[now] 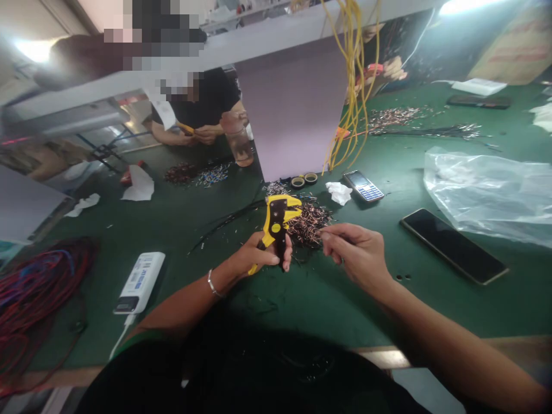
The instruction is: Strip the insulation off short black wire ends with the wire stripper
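Observation:
Wrapped round the handles of a yellow and black wire stripper (276, 227) is my left hand (269, 250). The tool's jaws point up and to the right. My right hand (356, 250) is closed in a pinch just right of the tool; what lies between thumb and forefinger is too small to make out. Behind and between the hands is a pile of short dark wire pieces (310, 224) with bare copper ends. A bundle of long black wires (233, 215) runs out to the left behind the stripper.
A keypad phone (364, 186), crumpled tissue (338, 193) and tape rolls (304, 181) lie behind the pile. Rightward are a smartphone (455, 245) and plastic bag (487, 192). At left are a power bank (140, 282) and red wire coils (43, 305). Co-workers' hands (207, 134) work across the table.

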Motion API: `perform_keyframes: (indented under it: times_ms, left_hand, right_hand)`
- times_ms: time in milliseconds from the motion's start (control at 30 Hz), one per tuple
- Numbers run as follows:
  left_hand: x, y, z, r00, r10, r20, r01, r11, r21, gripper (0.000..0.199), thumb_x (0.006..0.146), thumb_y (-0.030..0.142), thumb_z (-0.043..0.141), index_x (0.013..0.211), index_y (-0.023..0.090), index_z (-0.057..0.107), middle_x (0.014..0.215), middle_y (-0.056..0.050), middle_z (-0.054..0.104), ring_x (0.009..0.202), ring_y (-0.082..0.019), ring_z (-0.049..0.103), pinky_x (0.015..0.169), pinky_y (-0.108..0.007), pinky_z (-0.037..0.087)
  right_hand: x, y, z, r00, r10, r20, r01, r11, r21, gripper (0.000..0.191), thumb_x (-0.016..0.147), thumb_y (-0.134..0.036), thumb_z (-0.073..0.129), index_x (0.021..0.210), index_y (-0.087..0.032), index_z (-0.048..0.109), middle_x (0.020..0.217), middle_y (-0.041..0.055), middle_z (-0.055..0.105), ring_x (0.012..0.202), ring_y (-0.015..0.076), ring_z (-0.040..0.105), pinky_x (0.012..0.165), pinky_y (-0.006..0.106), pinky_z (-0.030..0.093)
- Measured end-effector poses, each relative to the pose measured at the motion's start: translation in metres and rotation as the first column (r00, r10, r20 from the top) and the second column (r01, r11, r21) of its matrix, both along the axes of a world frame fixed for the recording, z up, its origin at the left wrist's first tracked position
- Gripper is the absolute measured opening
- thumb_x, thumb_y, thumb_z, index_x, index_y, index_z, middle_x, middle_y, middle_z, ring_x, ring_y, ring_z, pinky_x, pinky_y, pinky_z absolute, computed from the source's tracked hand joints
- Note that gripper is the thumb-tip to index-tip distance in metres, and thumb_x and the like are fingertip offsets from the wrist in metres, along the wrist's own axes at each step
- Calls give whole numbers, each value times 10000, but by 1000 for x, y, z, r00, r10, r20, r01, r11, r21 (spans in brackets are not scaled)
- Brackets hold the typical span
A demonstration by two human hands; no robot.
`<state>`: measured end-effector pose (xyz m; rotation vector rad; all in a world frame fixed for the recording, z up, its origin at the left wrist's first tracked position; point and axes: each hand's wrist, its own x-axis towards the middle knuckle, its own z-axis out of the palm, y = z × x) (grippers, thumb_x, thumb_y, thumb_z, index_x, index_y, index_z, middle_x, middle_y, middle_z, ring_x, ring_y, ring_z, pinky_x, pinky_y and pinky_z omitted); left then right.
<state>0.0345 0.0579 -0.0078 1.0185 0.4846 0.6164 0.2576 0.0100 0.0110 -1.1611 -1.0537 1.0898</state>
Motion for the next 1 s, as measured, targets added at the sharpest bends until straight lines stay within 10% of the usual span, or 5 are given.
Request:
perform_keyframes:
  times_ms: [300,1000]
  left_hand:
    - [1,-2,7,976,-205,72,213,967,-137,437,558,223,756,977,142,659,763,-83,654,651,-229,628,648,-417,542]
    - [0,-8,8,975,-220,38,222,972,-79,409,586,255,786,967,178,658,766,-73,649,676,-230,641,664,-410,549]
  right_hand:
    - [8,11,9,900,168,-402,-230,967,-112,60,678,-236,764,686,-179,748,451,-22,609,332,57,416,331,198,232]
    - [3,11,6,849,256,-462,-359,921,-149,103,666,-282,779,677,-194,728,411,-58,561,324,54,358,341,202,209]
